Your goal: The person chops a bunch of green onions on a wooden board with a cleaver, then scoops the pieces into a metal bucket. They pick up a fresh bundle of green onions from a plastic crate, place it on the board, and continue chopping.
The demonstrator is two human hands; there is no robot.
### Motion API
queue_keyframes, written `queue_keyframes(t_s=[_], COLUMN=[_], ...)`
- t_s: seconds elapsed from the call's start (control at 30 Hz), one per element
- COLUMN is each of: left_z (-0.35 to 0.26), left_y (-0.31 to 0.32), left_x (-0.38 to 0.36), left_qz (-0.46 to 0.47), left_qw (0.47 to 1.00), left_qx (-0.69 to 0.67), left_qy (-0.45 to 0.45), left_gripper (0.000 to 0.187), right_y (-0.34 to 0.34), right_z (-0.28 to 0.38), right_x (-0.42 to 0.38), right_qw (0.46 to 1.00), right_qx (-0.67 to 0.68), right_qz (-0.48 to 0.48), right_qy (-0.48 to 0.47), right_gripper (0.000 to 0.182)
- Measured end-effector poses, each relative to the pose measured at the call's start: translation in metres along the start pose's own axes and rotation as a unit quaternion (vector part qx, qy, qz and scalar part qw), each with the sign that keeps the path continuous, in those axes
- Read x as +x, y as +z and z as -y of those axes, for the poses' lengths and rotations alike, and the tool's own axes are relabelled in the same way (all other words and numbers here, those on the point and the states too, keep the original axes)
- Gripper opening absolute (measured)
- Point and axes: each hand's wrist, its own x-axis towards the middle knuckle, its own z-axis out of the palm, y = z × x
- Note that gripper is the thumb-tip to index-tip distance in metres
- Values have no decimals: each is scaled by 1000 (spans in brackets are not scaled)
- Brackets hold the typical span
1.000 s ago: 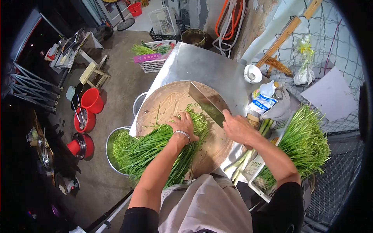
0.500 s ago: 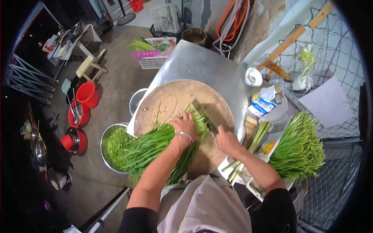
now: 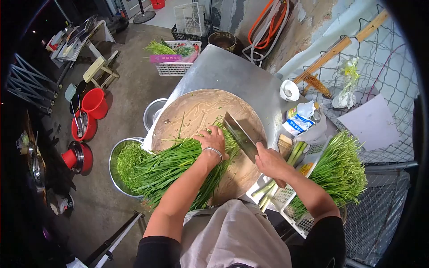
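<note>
A round wooden chopping board [image 3: 196,109] lies on a steel table [image 3: 228,73]. Across its near half lies a thick bundle of green chives [image 3: 172,165]. My left hand [image 3: 212,140], with a silver bangle at the wrist, presses down on the bundle near its cut end. My right hand [image 3: 269,161] grips the handle of a broad cleaver [image 3: 240,135], whose blade is lifted just right of my left fingers, over chopped green bits [image 3: 231,140].
A steel bowl of chopped greens [image 3: 126,161] stands left of the board, with a second steel bowl [image 3: 154,114] behind it. A white basket holds more chives [image 3: 338,172] at right. A small white bowl [image 3: 289,90] and a packet [image 3: 298,118] sit on the table. Red buckets [image 3: 93,103] stand on the floor.
The cleaver was raised, came down onto the chives half a second ago, and is now lifted again. My left hand has stayed on the bundle.
</note>
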Motion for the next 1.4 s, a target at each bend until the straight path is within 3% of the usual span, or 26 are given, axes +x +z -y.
queue_keyframes(t_s=[0.07,0.17,0.3,0.4,0.5,0.8,0.9,1.13,1.2,1.3,1.4], left_z=[0,0,2,5,6,7,6,10,12,14,12], left_y=[-8,1,0,-2,6,3,5,4,3,1,6], left_x=[-1,-7,-11,-5,-6,-1,-2,-16,-15,-13,-10], left_qz=[26,14,-9,-32,-67,-29,-41,-79,-91,-78,-80], left_qw=[1000,1000,1000,999,996,998,998,990,986,986,988], left_qx=[-6,-22,-27,-41,-54,-58,-46,-114,-140,-148,-130], left_qy=[-4,-3,-12,-6,-4,2,-4,-10,-22,-29,-25], left_gripper=[122,119,122,125,123,114,124,129,130,127,120], right_y=[8,61,74,49,-17,-7,22,62,56,-1,-28], right_z=[-1,-25,-30,-26,20,10,-7,-16,-21,13,26], right_x=[14,51,45,40,-3,3,33,43,48,15,-15], right_qw=[1000,997,989,988,997,1000,999,994,989,996,999], right_qx=[-20,20,22,33,24,-5,-2,34,19,19,6], right_qz=[17,-72,-141,-141,-67,9,-14,-103,-135,-88,-48], right_qy=[3,-16,-23,-57,30,5,-42,-12,-53,-1,-13], right_gripper=[28,32,34,32,30,27,25,31,32,30,38])
